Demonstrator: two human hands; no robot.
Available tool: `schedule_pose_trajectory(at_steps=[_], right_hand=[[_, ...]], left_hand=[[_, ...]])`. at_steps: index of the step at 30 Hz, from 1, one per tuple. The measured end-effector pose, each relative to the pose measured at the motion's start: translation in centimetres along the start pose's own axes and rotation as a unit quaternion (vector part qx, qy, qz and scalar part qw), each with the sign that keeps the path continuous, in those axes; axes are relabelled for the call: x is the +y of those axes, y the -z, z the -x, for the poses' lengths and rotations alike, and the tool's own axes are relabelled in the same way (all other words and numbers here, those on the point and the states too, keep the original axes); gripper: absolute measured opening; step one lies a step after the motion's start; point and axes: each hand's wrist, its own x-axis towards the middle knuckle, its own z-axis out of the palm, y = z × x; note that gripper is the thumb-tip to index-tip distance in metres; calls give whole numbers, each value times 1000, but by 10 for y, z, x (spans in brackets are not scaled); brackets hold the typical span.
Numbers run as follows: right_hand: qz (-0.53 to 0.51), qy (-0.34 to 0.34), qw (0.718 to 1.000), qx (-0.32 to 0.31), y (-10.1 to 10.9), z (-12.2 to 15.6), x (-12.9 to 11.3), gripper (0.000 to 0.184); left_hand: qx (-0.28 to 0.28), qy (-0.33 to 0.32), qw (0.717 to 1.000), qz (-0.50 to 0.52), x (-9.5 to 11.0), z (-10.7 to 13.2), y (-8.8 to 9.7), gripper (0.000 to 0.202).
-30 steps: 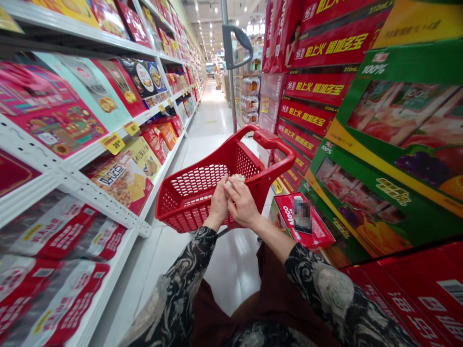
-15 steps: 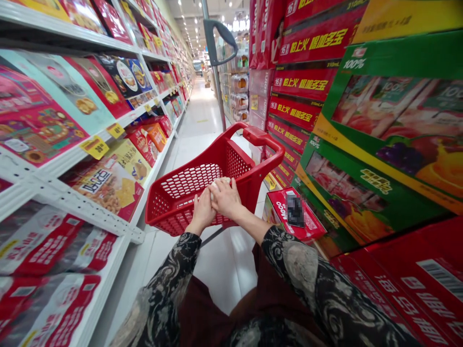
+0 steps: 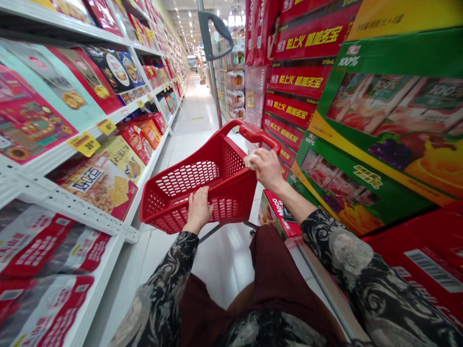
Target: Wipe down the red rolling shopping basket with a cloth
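A red plastic shopping basket (image 3: 188, 180) on wheels stands tilted in the aisle in front of me, its inside bare. My left hand (image 3: 198, 208) grips the near rim of the basket, fingers curled over the edge. Raised at the basket's right rim, my right hand (image 3: 266, 167) is closed on a crumpled white cloth (image 3: 251, 160), just below the red handle (image 3: 255, 132). A grey pull handle on a metal pole (image 3: 211, 36) rises beyond the basket.
White shelves (image 3: 65, 202) of boxed biscuits and snacks with yellow price tags line the left. On the right stand stacked red drink cartons (image 3: 296, 82) and green juice cartons (image 3: 379, 125), with a red box (image 3: 277, 214) low beside my knee. The white floor (image 3: 195, 120) runs far ahead.
My right hand left the near rim and rose to the basket's right side with the white cloth. My left hand stayed on the near rim. The view shifted slightly.
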Motion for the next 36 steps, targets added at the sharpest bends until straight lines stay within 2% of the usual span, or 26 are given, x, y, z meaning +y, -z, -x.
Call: schedule_pose_trajectory(at_steps=[3, 5, 9, 11, 13, 15, 18, 21, 23, 25, 31, 36], right_hand=[[26, -69, 997, 29, 15, -5, 29, 30], [26, -79, 996, 37, 13, -5, 30, 31], [-25, 3, 1000, 16, -17, 5, -8, 40], [-38, 34, 999, 9, -34, 10, -29, 38], [-29, 57, 998, 6, -43, 13, -38, 36], [-15, 72, 997, 7, -40, 14, -30, 39], [-3, 49, 998, 33, -21, 11, 3, 44], [-3, -19, 997, 79, -7, 8, 31, 43], [-18, -30, 995, 98, -10, 8, 33, 45], [-48, 1, 995, 93, -24, 9, 20, 47], [-164, 109, 979, 49, -83, 28, -48, 44], [-183, 106, 976, 53, -114, 55, -76, 41]], left_hand=[[-3, 2, 1000, -7, 2, 0, 0, 63], [-5, 5, 1000, -12, 3, 1, -1, 64], [-16, 12, 1000, -20, 4, -1, 0, 65], [-29, 6, 999, -22, 3, -1, 1, 66], [-34, 11, 999, -27, 0, 1, 3, 66], [-21, 48, 998, -35, -6, 7, 4, 65], [3, 113, 992, -53, -17, 21, 3, 64], [9, 119, 991, -64, -24, 32, 2, 66], [12, 115, 991, -60, -25, 35, 2, 67], [11, 112, 992, -54, -23, 35, 3, 67], [7, 78, 996, -37, -26, 39, 7, 69], [-25, 82, 994, -65, -25, 45, 10, 73]])
